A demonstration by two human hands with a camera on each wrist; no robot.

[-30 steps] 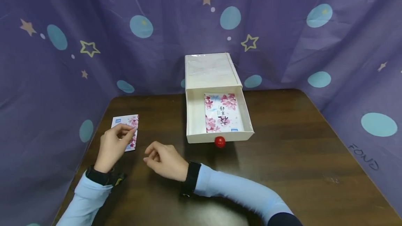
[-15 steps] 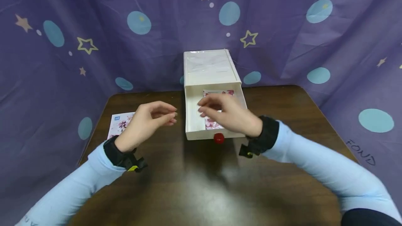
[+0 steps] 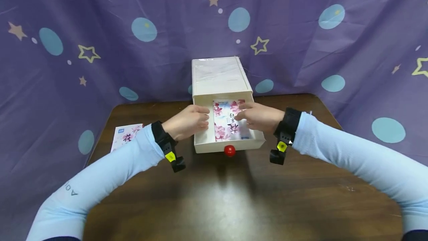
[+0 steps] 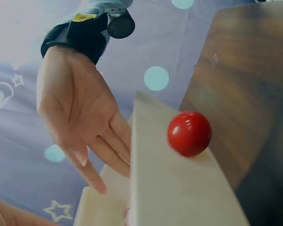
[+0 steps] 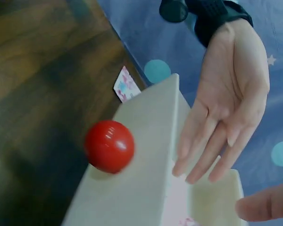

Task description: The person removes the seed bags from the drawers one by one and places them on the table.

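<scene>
Head view, backdrop: purple cloth curtain [image 3: 100, 18] printed with teal dots and stars, hung round the far and side edges.
Table: dark brown wooden table [image 3: 301, 181], reaching from the curtain to 6 o'clock.
Box: cream wooden drawer box [image 3: 219, 75] at 12 o'clock on the table, its pulled-out cream drawer [image 3: 200, 140] open toward 6 o'clock.
Left hand [image 3: 184, 122]: at the drawer's 9 o'clock wall, reaching in; the right wrist view shows its fingers [image 5: 203, 146] straight and close together, tips down inside the drawer, holding nothing.
Right hand [image 3: 259, 116]: at the drawer's 3 o'clock wall; the left wrist view shows its fingers [image 4: 106, 153] straight and slightly spread, tips inside the drawer. Whether they touch the packet, I cannot tell.
Packet in drawer: pink-and-white floral packet [image 3: 228, 124] lying flat on the drawer floor, between both hands.
Second packet: matching floral packet [image 3: 124, 137] flat on the table at 9 o'clock, well apart from the box.
Knob: round red knob [image 3: 229, 150] on the drawer front, at 6 o'clock.
</scene>
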